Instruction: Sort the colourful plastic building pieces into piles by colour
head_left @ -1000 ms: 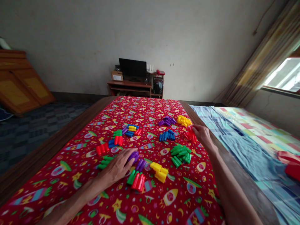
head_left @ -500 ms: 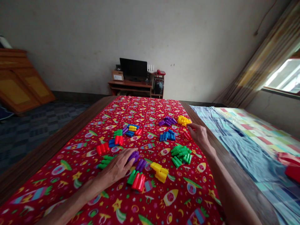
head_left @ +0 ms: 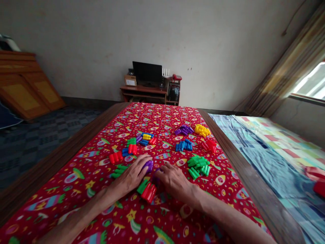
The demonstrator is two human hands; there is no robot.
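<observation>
Plastic toy blocks in several colours lie on a red patterned cloth [head_left: 162,115]. My left hand [head_left: 130,177] lies flat near the middle, fingers stretched, with the fingertips on a purple block [head_left: 148,165]. My right hand [head_left: 174,181] rests just to its right, its fingers curled down over another purple block [head_left: 155,172] and hiding the yellow pieces beneath the palm. Between the two hands lie a red block [head_left: 149,192] and a green block [head_left: 142,185].
Single-colour piles sit to the right: purple [head_left: 184,129], yellow [head_left: 202,130], blue [head_left: 184,145], red [head_left: 209,146], green [head_left: 198,164]. Mixed blocks [head_left: 142,138] lie at the left. The wooden table edge [head_left: 228,149] borders a checked bedsheet [head_left: 266,152]. A desk with a monitor [head_left: 147,73] stands behind.
My right hand left the red pile at the far right and came back down onto the purple and yellow blocks beside my left hand. The left hand stayed put.
</observation>
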